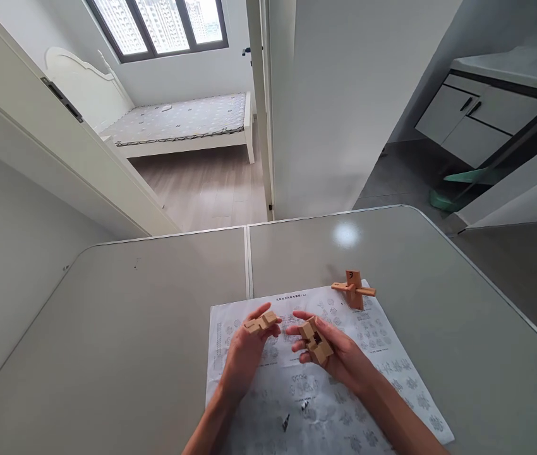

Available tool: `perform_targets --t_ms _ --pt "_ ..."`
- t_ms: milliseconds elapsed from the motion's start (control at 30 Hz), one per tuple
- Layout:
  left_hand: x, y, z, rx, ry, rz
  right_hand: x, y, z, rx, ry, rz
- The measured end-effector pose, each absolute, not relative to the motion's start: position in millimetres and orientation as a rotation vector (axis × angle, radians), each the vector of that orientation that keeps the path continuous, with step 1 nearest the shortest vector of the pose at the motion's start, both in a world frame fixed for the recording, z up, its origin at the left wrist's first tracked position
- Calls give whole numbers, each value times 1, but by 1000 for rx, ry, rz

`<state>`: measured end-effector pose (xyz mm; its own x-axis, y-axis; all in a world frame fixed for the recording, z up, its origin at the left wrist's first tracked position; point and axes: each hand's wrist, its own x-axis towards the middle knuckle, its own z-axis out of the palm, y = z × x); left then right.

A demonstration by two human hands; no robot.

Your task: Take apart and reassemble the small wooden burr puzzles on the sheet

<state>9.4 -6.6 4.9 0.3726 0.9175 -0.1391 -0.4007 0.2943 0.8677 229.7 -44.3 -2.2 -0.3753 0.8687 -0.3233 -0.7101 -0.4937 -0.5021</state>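
Note:
My left hand (248, 344) holds a small notched wooden puzzle piece (261, 323) between thumb and fingers, above the printed sheet. In my right hand (339, 351) is a partly joined block of notched wooden puzzle pieces (316, 341), with a dark gap showing in its middle. The two hands are close together but apart, and so are the wooden parts. Under both hands lies a large white instruction sheet (297, 370) with rows of small line drawings. At its far right corner stands a reddish wooden puzzle (354, 291) of crossed flat pieces, marked with a dark character.
The grey table (121, 341) has a pale seam and a rounded metal edge. Two small dark scraps or marks (286, 422) show on the sheet's lower part. Past the table are a doorway, a bed (187, 120), a wall corner (335, 101) and a white cabinet (477, 117).

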Motion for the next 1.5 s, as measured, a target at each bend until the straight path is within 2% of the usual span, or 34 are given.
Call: perform_targets --t_ms 200,600,967,1133,1500 --pt "12 -2 15 402 655 969 228 -44 -7 -817 -386 1958" --pt "11 -7 -1 454 715 745 226 -47 0 -677 -443 2014" --pt "18 -13 4 646 741 766 227 -50 -13 -697 -448 2098" --pt "18 -13 3 631 713 769 225 -48 -10 -608 -432 2035" --pt "17 -16 2 658 789 768 226 -50 -3 -739 -507 1925"
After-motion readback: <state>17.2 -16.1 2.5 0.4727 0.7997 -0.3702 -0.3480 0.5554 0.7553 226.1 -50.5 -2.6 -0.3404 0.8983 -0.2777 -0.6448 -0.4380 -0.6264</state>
